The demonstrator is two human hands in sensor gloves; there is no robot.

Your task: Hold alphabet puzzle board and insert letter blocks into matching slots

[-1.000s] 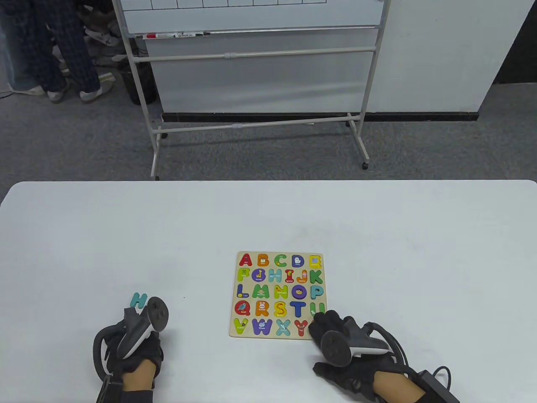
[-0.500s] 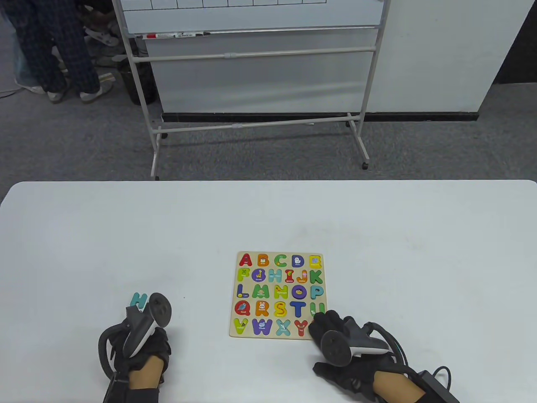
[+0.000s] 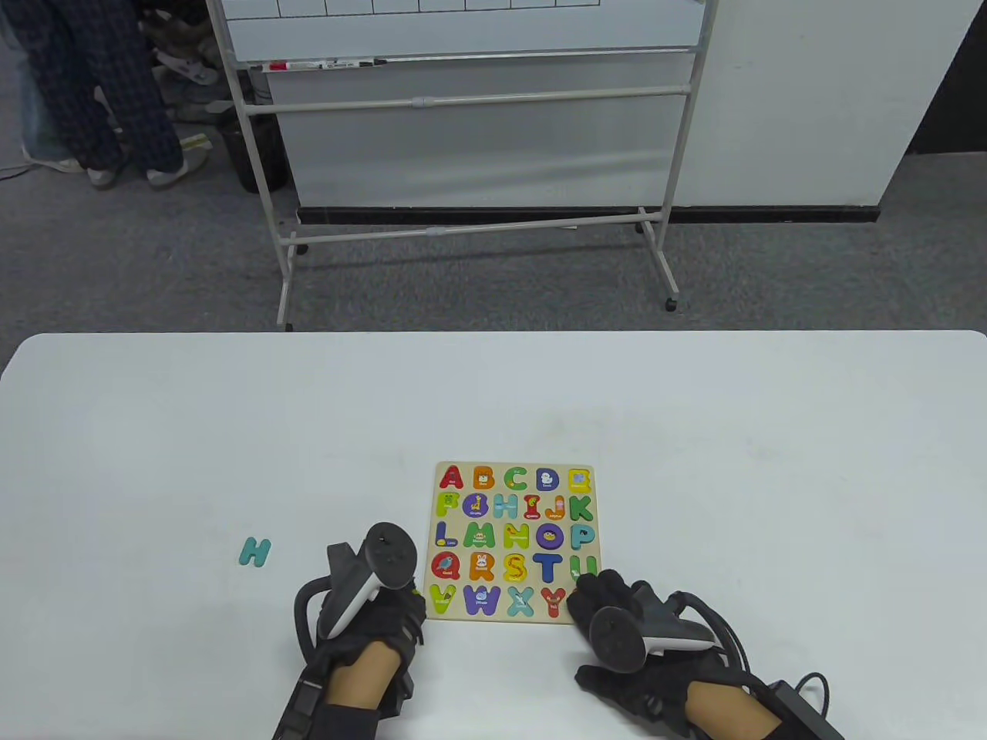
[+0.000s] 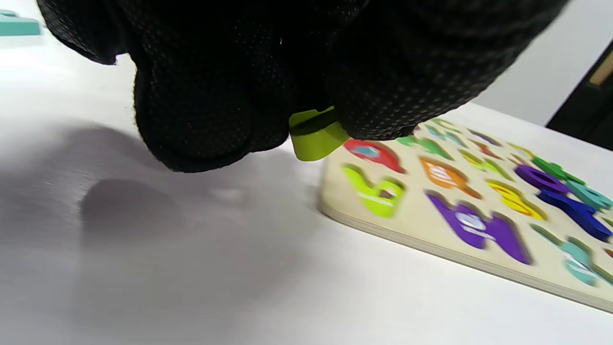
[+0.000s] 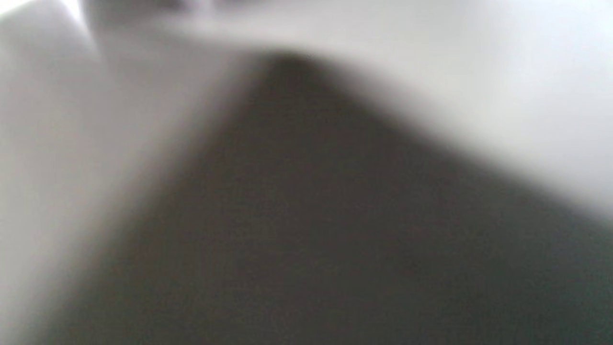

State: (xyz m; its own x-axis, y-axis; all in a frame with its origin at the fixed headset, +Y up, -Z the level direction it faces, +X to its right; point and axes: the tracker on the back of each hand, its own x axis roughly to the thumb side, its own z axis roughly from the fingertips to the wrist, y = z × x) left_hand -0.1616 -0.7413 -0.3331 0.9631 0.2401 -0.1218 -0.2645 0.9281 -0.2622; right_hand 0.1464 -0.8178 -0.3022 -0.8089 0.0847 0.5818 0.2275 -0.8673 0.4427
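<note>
The wooden alphabet puzzle board (image 3: 505, 618) lies flat on the white table, with most slots filled by coloured letters. My left hand (image 3: 412, 605) is at the board's lower-left corner and pinches a lime green letter block (image 4: 313, 139) just above the table, next to the board's edge (image 4: 431, 239). My right hand (image 3: 597, 597) rests with its fingers on the board's lower-right corner. A teal H block (image 3: 255, 552) lies loose on the table to the left. The right wrist view is a dark blur.
The table's (image 3: 231, 432) far edge runs across the middle of the table view. A whiteboard stand (image 3: 470, 231) stands on the carpet beyond it. A cable and box (image 3: 802, 705) trail from my right wrist.
My left hand has moved right, from beside the teal H to the board's lower-left corner. The H stays on the table, uncovered. The right hand and the board have not moved.
</note>
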